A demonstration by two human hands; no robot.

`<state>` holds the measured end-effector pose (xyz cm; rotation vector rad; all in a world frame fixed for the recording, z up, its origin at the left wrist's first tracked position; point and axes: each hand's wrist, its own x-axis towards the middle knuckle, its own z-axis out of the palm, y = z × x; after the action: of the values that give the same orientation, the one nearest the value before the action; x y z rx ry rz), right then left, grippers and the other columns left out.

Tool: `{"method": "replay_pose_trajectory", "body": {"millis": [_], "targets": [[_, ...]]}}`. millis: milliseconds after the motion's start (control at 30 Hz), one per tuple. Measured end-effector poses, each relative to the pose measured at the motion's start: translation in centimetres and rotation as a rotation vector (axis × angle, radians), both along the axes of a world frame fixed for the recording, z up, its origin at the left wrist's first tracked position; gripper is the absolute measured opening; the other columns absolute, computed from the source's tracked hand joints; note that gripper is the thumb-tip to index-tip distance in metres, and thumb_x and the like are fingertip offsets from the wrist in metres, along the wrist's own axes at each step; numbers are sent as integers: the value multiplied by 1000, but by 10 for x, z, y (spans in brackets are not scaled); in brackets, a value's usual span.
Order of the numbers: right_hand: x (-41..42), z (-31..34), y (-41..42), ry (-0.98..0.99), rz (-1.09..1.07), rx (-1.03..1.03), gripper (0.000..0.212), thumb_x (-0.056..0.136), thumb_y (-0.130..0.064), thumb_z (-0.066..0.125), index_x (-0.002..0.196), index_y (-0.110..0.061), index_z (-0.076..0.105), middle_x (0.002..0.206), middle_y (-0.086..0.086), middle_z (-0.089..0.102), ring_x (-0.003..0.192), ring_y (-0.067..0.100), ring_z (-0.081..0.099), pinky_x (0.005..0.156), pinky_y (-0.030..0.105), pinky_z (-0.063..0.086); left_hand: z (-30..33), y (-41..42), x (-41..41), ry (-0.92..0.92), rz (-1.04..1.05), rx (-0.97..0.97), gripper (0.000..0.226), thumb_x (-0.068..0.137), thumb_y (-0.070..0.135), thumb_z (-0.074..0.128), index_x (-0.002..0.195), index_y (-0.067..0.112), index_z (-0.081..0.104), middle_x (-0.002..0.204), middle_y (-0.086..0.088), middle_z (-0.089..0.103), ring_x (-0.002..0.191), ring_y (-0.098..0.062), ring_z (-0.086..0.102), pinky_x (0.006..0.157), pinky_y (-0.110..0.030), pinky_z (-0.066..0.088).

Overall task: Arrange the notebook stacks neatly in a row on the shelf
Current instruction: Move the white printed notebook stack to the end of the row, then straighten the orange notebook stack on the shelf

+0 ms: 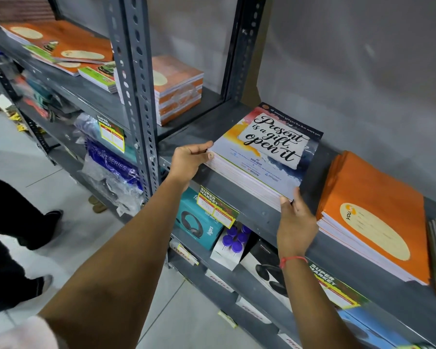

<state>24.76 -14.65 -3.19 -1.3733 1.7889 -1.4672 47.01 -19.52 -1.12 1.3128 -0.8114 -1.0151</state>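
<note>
A: Where is the notebook stack?

B: The stack with the "Present is a gift, open it" cover (267, 157) lies flat on the grey metal shelf (312, 162), a little past centre towards two o'clock. It sits skewed, its corners not square to the shelf's front edge.

A: And the hands?

B: The left hand (189, 161) grips the stack's near left corner at about nine o'clock of it, thumb on the cover, fingers curled against the page edges. The right hand (296, 222) holds the near right corner at about five o'clock, thumb up on the cover's edge; its fingers go under or behind the stack, I think, though they are hidden. A red thread (292, 260) circles that wrist.

A: What is next to it?

B: At three o'clock, just beside the right hand, an orange notebook stack (378, 205) lies on the same shelf, apart from the first stack. Towards eleven o'clock, beyond the upright post (139, 79), a wrapped orange pile (179, 89) stands on the neighbouring shelf.

A: Below?

B: A teal headphone box (199, 220) at six o'clock, with purple-capped bottles (234, 238) beside it.
</note>
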Motion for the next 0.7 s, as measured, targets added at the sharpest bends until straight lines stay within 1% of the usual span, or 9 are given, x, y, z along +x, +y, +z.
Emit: {"method": "replay_pose_trajectory", "body": {"millis": [133,233,300,367,400,433,533,600,700], "targets": [[2,5,2,26,-10,30,42,88,-19,59,129,-11,55,120,13,68,91,8,55,77,13,42,-1,0,1,-32,-3,15,36,80,4,65,116,7,62,111,-4,67,93,-12,60,83,-12,51],[-2,8,5,17,58,96,43,91,-17,54,134,-12,49,126,10,64,97,6,52,71,-4,38,3,5,-4,-69,23,51,34,82,7,64,116,11,63,116,-7,67,99,-15,60,95,-26,48],[-8,13,8,-51,133,141,46,92,-13,51,137,-12,45,130,10,60,101,7,52,70,-6,41,6,13,-17,-220,199,63,28,84,12,61,112,14,66,114,-6,70,96,-12,60,90,-22,46],[-17,22,16,-135,170,183,42,92,-13,50,134,-11,50,129,12,62,107,15,59,93,20,50,12,26,-38,-407,425,84,25,86,21,56,108,17,68,109,-4,72,89,-9,59,81,-16,41],[-22,27,22,-151,162,180,37,92,-12,50,128,-11,55,124,12,65,106,20,62,96,35,51,16,33,-51,-458,476,68,25,87,25,55,107,17,68,109,-3,72,89,-9,60,80,-15,41],[-30,33,29,-156,135,141,33,91,-11,50,122,-12,61,119,11,67,102,20,64,94,40,52,20,39,-68,-478,466,17,26,88,28,54,107,17,68,110,-3,72,92,-11,62,81,-17,41],[-65,51,51,-53,-19,-145,33,87,-9,48,115,-15,64,114,7,69,96,13,61,85,23,50,33,57,-123,-525,292,-176,27,89,29,54,108,14,68,110,-5,71,93,-9,60,77,-9,40],[-102,58,61,36,-154,-287,39,84,-11,49,123,-10,58,123,9,62,111,21,56,92,29,46,40,66,-165,-584,140,-287,26,89,23,53,108,10,67,107,-9,71,91,-10,59,72,-5,36],[-153,53,65,37,-261,-228,48,88,-14,50,135,-5,45,139,13,50,129,29,44,107,35,34,38,72,-214,-607,-50,-326,30,91,17,52,115,4,63,115,-14,68,101,-18,61,78,-6,35]]}}
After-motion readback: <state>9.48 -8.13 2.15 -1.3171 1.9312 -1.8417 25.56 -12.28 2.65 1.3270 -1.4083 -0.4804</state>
